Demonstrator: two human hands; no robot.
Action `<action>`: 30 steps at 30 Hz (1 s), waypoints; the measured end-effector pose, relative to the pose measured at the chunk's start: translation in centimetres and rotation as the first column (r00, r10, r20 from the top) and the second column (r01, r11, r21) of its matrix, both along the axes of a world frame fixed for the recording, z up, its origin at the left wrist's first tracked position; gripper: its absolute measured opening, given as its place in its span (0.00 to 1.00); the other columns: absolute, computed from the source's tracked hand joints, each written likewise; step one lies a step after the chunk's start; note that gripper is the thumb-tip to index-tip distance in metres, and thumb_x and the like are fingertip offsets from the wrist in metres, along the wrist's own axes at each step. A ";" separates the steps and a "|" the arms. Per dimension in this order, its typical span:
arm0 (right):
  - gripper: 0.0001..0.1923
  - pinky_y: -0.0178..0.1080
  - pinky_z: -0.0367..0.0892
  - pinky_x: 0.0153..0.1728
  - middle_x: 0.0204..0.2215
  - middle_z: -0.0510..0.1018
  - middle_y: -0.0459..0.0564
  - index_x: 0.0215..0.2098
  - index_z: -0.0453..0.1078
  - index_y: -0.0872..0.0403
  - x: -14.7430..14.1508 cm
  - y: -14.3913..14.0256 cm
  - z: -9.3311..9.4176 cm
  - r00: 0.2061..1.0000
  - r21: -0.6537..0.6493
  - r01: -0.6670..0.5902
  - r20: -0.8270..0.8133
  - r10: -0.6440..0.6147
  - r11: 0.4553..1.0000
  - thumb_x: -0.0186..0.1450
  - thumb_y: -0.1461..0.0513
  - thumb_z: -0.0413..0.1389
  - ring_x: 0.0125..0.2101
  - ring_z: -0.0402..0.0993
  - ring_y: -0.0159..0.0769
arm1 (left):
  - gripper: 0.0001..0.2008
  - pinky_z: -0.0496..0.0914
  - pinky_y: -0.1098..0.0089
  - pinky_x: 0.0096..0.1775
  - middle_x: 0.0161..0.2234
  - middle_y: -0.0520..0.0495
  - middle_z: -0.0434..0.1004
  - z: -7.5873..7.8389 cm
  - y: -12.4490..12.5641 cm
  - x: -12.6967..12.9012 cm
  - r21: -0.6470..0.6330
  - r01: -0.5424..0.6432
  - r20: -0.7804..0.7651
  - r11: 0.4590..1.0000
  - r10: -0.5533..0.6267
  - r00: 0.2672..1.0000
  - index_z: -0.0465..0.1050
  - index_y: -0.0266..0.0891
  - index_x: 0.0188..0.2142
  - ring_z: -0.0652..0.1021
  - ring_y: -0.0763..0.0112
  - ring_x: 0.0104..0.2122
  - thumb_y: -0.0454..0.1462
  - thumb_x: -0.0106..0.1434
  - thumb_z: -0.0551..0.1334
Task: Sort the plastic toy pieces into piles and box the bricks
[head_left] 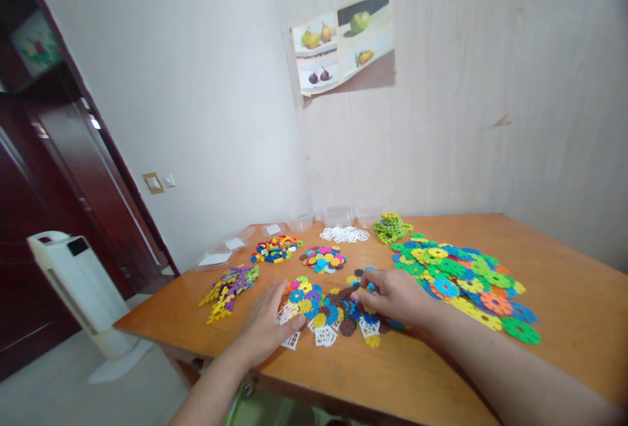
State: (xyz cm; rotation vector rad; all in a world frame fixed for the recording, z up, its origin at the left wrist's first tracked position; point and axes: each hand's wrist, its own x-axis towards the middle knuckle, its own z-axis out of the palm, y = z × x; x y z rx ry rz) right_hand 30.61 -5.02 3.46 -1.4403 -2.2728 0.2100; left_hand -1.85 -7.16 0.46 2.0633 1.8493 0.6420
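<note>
A mixed pile of small notched plastic discs (335,298) in yellow, blue, brown and purple lies near the table's front edge. White lattice pieces (324,336) are scattered along its near side. My left hand (269,324) rests at the pile's left edge, thumb and fingers apart, beside some white pieces. Over the right part of the pile is my right hand (392,295), its fingers curled in toward the thumb among brown and blue discs. Whatever its fingertips hold, if anything, is too small to make out.
Large notched discs (461,279) spread at the right. Behind the pile sit smaller discs (324,259), white pieces (344,234) and green pieces (391,228). Colourful blocks (277,248) and purple-yellow pieces (230,290) lie left. Clear containers (338,215) line the wooden table's (564,269) back.
</note>
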 end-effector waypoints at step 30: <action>0.12 0.38 0.56 0.32 0.34 0.82 0.50 0.37 0.73 0.51 -4.5 -3.2 -1.4 0.943 0.184 -0.289 0.225 0.246 0.940 0.69 0.58 0.48 0.35 0.77 0.39 | 0.33 0.62 0.58 0.59 0.59 0.33 0.70 -2.2 4.4 4.0 0.226 -0.074 0.037 0.971 0.067 0.997 0.67 0.35 0.57 0.69 0.55 0.60 0.57 0.68 0.46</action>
